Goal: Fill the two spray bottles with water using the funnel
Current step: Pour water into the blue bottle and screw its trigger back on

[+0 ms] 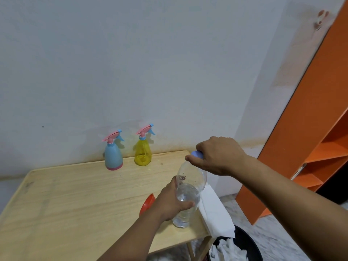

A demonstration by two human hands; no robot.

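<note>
Hands: left hand (pixel 170 202) is wrapped around the middle of the clear plastic water bottle (pixel 188 194); right hand (pixel 216 155) is closed over its pale blue screw cap (pixel 196 154), fingers pinching it from above.
Water bottle: stands near the right front edge of the pale wooden worktop (pixel 75 194), tilted slightly, roughly half full of water.
Step in hand: judging by the grip, the cap is being unscrewed so the water can be poured.
Funnel: orange-red plastic funnel (pixel 147 203) lies on the worktop just left of the left hand, partly hidden by the wrist.
Paper: white paper towel (pixel 214 210) hangs over the worktop's right edge, just beside the bottle; below it a black bin (pixel 250 243) holds crumpled white paper.
Spray bottles: light blue spray bottle with pink base (pixel 113 155) and translucent yellow spray bottle (pixel 142 151) stand upright side by side at the far edge against the wall, well apart from the hands, pink-and-blue trigger heads in place.
Risks: squeezing the thin bottle as the cap loosens could push water out onto the worktop; the bottle's base sits close to the edge and could slip off; both trigger heads must come off before the funnel fits.
Far right: orange shelving unit (pixel 310 129).
</note>
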